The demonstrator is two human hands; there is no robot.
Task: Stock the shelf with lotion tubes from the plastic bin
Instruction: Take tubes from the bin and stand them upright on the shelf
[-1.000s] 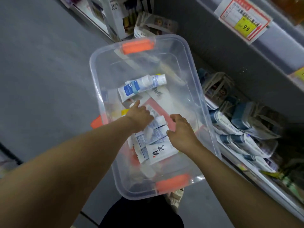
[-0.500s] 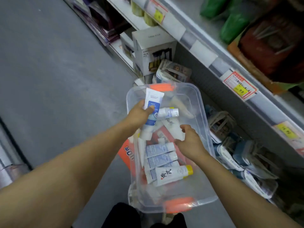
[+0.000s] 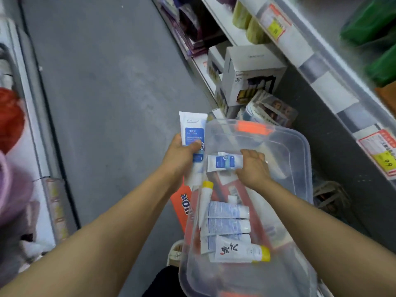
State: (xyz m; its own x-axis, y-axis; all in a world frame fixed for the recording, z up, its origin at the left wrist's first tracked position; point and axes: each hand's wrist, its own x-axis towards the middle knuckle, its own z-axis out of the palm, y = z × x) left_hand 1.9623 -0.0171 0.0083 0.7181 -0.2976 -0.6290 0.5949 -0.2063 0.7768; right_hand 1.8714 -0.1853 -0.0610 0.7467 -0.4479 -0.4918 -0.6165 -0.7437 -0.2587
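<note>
A clear plastic bin [image 3: 300,146] with orange handles sits on the floor below me, beside the shelf. My left hand [image 3: 182,153] grips a tall white-and-blue lotion tube [image 3: 192,129], raised upright over the bin's left rim. My right hand [image 3: 252,168] is shut on a smaller white-and-blue tube [image 3: 222,162], held sideways just above the bin's contents. Several more tubes lie in the bin, among them two white tubes with blue print [image 3: 227,218] and a yellow-capped tube with red and black characters [image 3: 237,250].
A store shelf [image 3: 317,58] with price tags runs along the right, with white boxes [image 3: 250,71] and packets on its lowest level behind the bin. An orange sign [image 3: 182,206] lies on the grey floor left of the bin. Another shelf edge lines the far left.
Both hands left the pile near the bin's front. The left lifted the tall tube up over the rim; the right took hold of the smaller tube. The view tilted up the aisle.
</note>
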